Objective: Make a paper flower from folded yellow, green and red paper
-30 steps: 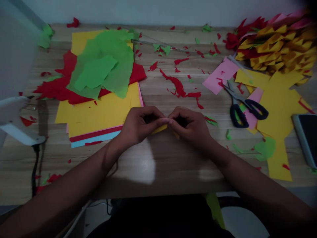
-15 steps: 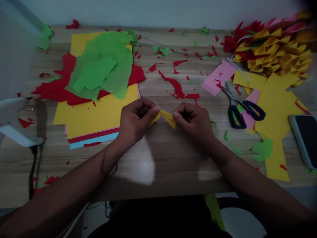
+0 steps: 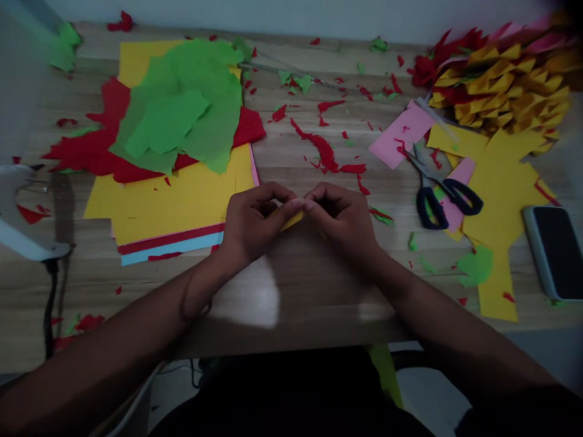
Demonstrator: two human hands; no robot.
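Paper (image 3: 294, 221) pinched in closed tips of L hand (image 3: 252, 223) & R hand (image 3: 345, 223); may tear or slip if pull's uneven.

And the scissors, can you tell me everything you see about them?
The scissors have grey, metal-looking blades, slightly open, and two dark loop handles. They lie beyond the right hand's outer side, tips pointing away from the person and leftward, handles nearer. The tips reach over pink paper. No hand touches them.
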